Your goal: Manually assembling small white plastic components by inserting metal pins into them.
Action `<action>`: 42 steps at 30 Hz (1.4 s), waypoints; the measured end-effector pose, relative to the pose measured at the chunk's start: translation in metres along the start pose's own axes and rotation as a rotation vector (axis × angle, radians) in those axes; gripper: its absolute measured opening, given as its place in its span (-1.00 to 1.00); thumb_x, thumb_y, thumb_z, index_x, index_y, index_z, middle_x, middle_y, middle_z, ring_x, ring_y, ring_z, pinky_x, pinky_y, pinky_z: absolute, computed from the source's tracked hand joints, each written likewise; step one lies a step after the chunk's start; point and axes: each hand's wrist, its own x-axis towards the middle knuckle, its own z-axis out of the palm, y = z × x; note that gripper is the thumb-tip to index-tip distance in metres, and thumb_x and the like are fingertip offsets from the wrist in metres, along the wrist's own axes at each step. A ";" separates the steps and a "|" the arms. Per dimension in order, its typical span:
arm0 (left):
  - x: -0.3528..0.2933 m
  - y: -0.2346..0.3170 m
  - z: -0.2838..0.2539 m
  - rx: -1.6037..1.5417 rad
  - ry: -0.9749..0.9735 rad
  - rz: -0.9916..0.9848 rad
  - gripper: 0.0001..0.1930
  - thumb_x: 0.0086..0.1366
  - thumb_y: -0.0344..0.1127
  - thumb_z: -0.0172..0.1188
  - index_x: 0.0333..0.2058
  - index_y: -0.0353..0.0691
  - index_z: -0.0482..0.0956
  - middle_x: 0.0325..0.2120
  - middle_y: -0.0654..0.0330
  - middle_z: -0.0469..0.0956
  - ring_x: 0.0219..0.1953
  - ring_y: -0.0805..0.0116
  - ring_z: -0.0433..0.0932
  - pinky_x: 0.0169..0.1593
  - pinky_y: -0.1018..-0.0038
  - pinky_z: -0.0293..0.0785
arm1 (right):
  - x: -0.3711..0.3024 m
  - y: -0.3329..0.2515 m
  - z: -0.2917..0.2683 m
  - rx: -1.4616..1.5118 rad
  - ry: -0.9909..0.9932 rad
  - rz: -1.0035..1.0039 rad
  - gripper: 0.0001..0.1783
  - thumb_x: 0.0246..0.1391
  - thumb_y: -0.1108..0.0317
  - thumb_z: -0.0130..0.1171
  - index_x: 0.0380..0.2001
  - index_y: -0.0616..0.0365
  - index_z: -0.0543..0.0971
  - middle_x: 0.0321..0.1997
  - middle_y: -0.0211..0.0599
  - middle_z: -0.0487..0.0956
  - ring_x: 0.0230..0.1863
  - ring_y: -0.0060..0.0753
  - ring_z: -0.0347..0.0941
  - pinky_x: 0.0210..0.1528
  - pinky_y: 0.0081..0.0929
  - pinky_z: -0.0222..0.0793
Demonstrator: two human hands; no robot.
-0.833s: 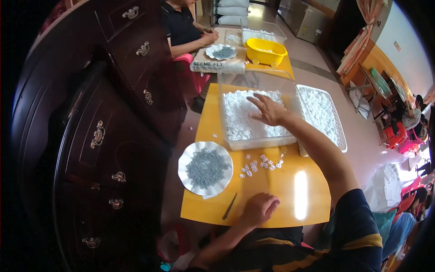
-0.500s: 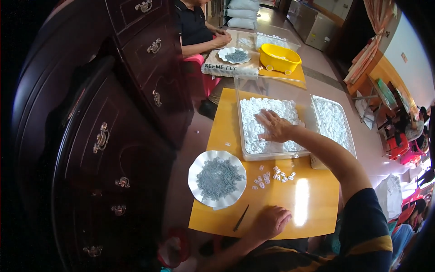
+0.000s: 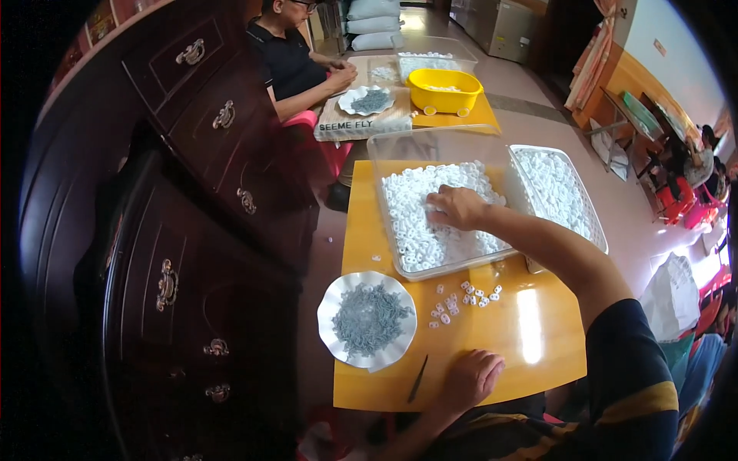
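Resting among white two-holed plastic pieces (image 3: 411, 227) in clear rectangular plastic bin (image 3: 461, 266), far edge of glossy yellow table (image 3: 369, 389): right hand (image 3: 461, 209), fingers curled (grip hidden, can't tell). Left hand (image 3: 472, 378) half-curled at near edge, contents unseen. Hasty scooping could spill pieces.

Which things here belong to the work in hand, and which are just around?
Likely in the work:
clear bin of white pieces, right hand in it
loose white pieces
scalloped plate of grey pieces
dark slim tool near left hand

Apparently just around:
dark cabinet
curtain
white sack
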 end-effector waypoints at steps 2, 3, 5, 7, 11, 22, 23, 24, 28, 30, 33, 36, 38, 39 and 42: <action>-0.002 -0.001 0.001 0.013 0.008 -0.006 -0.94 0.33 -0.41 0.27 -0.26 -0.25 0.63 -0.36 0.05 0.67 -0.28 0.00 0.66 -0.17 0.18 0.56 | 0.004 0.004 -0.004 -0.017 -0.017 0.011 -0.56 0.25 0.04 0.23 0.09 0.01 0.54 -0.09 0.02 0.61 -0.06 0.23 0.59 -0.01 0.04 0.53; -0.002 -0.001 0.001 0.024 0.013 -0.004 -0.94 0.33 -0.41 0.27 -0.25 -0.25 0.63 -0.35 0.04 0.67 -0.27 0.00 0.65 -0.17 0.18 0.56 | 0.006 0.003 -0.007 -0.039 -0.039 0.012 -0.59 0.26 0.06 0.21 0.07 0.03 0.54 -0.12 0.03 0.62 -0.05 0.22 0.59 -0.01 0.05 0.53; -0.002 -0.003 0.001 0.038 0.012 -0.004 -0.94 0.34 -0.41 0.27 -0.25 -0.25 0.63 -0.34 0.03 0.67 -0.27 -0.01 0.65 -0.17 0.18 0.56 | 0.006 0.004 -0.016 0.011 0.001 0.007 -0.63 0.29 0.08 0.17 0.01 0.08 0.54 -0.13 0.05 0.63 -0.03 0.25 0.58 0.00 0.07 0.51; -0.002 -0.005 0.003 0.027 0.013 0.008 -0.93 0.34 -0.42 0.26 -0.25 -0.26 0.63 -0.34 0.03 0.67 -0.26 -0.01 0.65 -0.17 0.19 0.56 | 0.006 0.004 -0.023 0.045 0.111 0.073 -0.64 0.31 0.09 0.14 -0.01 0.10 0.54 -0.14 0.09 0.64 -0.05 0.29 0.57 0.01 0.08 0.50; -0.001 -0.005 0.003 0.019 0.013 0.035 -0.94 0.35 -0.42 0.26 -0.26 -0.28 0.62 -0.35 0.04 0.66 -0.28 0.00 0.64 -0.17 0.20 0.56 | 0.001 0.000 -0.050 0.165 0.226 0.166 -0.54 0.33 0.02 0.15 0.10 0.12 0.57 -0.06 0.20 0.65 0.00 0.33 0.56 0.09 0.07 0.48; -0.002 0.004 0.007 0.034 0.067 -0.012 -0.89 0.39 -0.41 0.26 -0.25 -0.35 0.65 -0.37 -0.02 0.67 -0.34 0.01 0.66 -0.24 0.27 0.56 | -0.094 -0.054 -0.142 0.416 0.587 0.140 -0.69 0.40 0.08 0.13 -0.10 0.12 0.53 -0.31 0.05 0.63 -0.31 0.05 0.57 -0.21 -0.14 0.46; -0.001 0.006 0.006 0.035 0.068 -0.008 -0.89 0.39 -0.41 0.26 -0.25 -0.35 0.65 -0.37 -0.02 0.67 -0.34 0.01 0.66 -0.24 0.27 0.56 | -0.112 -0.069 -0.147 0.479 0.555 0.143 -0.70 0.40 0.10 0.14 -0.11 0.13 0.53 -0.33 0.02 0.62 -0.36 -0.04 0.55 -0.23 -0.19 0.45; -0.001 0.007 0.007 0.026 0.059 -0.016 -0.89 0.38 -0.40 0.26 -0.26 -0.34 0.65 -0.38 -0.02 0.67 -0.34 0.02 0.66 -0.24 0.27 0.55 | -0.133 -0.077 -0.145 0.498 0.616 0.092 -0.73 0.39 0.13 0.15 -0.13 0.12 0.54 -0.39 -0.05 0.59 -0.41 -0.19 0.50 -0.28 -0.26 0.42; -0.007 0.003 0.009 0.048 0.083 0.002 -0.88 0.39 -0.39 0.26 -0.27 -0.34 0.65 -0.39 -0.01 0.67 -0.34 0.05 0.66 -0.25 0.29 0.55 | -0.208 -0.110 -0.101 0.556 0.668 0.146 -0.75 0.40 0.19 0.16 -0.18 0.17 0.52 -0.47 -0.24 0.53 -0.42 -0.42 0.47 -0.32 -0.35 0.41; -0.009 0.005 0.011 0.035 0.066 -0.040 -0.88 0.37 -0.38 0.25 -0.26 -0.33 0.66 -0.39 -0.03 0.67 -0.32 0.00 0.66 -0.22 0.24 0.55 | -0.240 -0.113 -0.061 0.576 0.690 0.189 -0.75 0.39 0.19 0.17 -0.20 0.17 0.52 -0.50 -0.30 0.51 -0.45 -0.46 0.46 -0.35 -0.38 0.40; -0.007 0.000 0.019 0.227 0.144 0.106 -0.86 0.32 -0.37 0.27 -0.23 -0.32 0.66 -0.36 -0.03 0.67 -0.28 -0.05 0.65 -0.17 0.17 0.57 | -0.278 -0.099 0.006 0.672 0.560 0.380 -0.74 0.37 0.19 0.18 -0.17 0.20 0.49 -0.38 0.06 0.56 -0.35 0.09 0.52 -0.24 -0.18 0.45; -0.012 -0.006 0.023 0.444 0.176 0.158 -0.67 0.23 -0.28 0.34 -0.07 -0.32 0.62 -0.21 -0.07 0.63 -0.11 -0.13 0.58 -0.02 0.08 0.53 | -0.290 -0.104 0.043 0.548 0.647 0.359 -0.77 0.33 0.20 0.22 -0.21 0.15 0.50 -0.30 0.06 0.59 -0.35 0.17 0.55 -0.29 -0.10 0.46; -0.015 -0.007 0.025 0.540 0.155 0.141 -0.50 0.16 -0.20 0.41 0.03 -0.30 0.56 -0.11 -0.11 0.58 -0.03 -0.17 0.52 0.06 0.04 0.48 | -0.290 -0.105 0.052 0.508 0.694 0.353 -0.77 0.30 0.18 0.24 -0.18 0.10 0.52 -0.22 0.05 0.61 -0.26 0.25 0.58 -0.27 0.01 0.50; -0.015 -0.006 0.026 0.543 0.154 0.141 -0.50 0.16 -0.20 0.41 0.03 -0.30 0.56 -0.11 -0.11 0.58 -0.03 -0.17 0.52 0.06 0.04 0.48 | -0.288 -0.106 0.052 0.511 0.695 0.352 -0.77 0.30 0.18 0.24 -0.18 0.10 0.52 -0.22 0.05 0.61 -0.26 0.25 0.58 -0.27 0.01 0.50; -0.014 -0.006 0.027 0.539 0.159 0.108 -0.52 0.17 -0.20 0.40 0.01 -0.31 0.56 -0.12 -0.10 0.58 -0.04 -0.16 0.54 0.05 0.05 0.48 | -0.282 -0.109 0.059 0.341 0.701 0.274 -0.78 0.29 0.19 0.23 -0.15 0.07 0.53 -0.20 -0.02 0.61 -0.26 0.22 0.59 -0.27 0.01 0.52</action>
